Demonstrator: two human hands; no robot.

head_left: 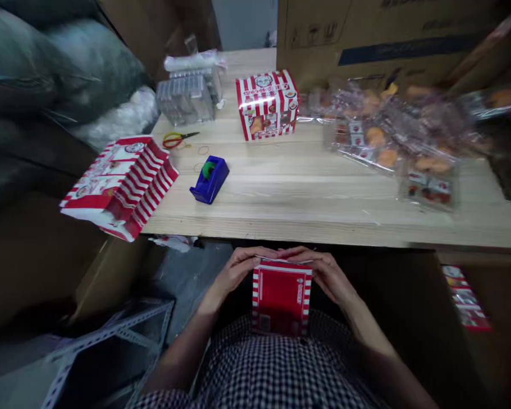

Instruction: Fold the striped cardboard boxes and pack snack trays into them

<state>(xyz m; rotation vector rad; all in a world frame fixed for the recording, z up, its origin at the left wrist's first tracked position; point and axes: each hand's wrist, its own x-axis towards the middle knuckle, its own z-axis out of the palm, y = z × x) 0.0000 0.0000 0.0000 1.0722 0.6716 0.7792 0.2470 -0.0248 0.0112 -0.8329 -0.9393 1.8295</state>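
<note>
I hold a small red-and-white striped carton (281,296) upright against my lap, below the front edge of the wooden table (306,187). My left hand (237,268) curls over its top left corner and my right hand (323,270) over its top right, fingertips meeting along the upper flap. Both hands are closed on the carton. An identical assembled striped box (267,104) stands on the table farther back.
A stack of flat striped cartons (121,184) hangs off the table's left edge. A blue tape dispenser (210,179), scissors (179,138), rubber bands, clear plastic trays (189,96) and several bagged snack packs (392,142) lie on the table. Big cardboard boxes (387,34) stand behind.
</note>
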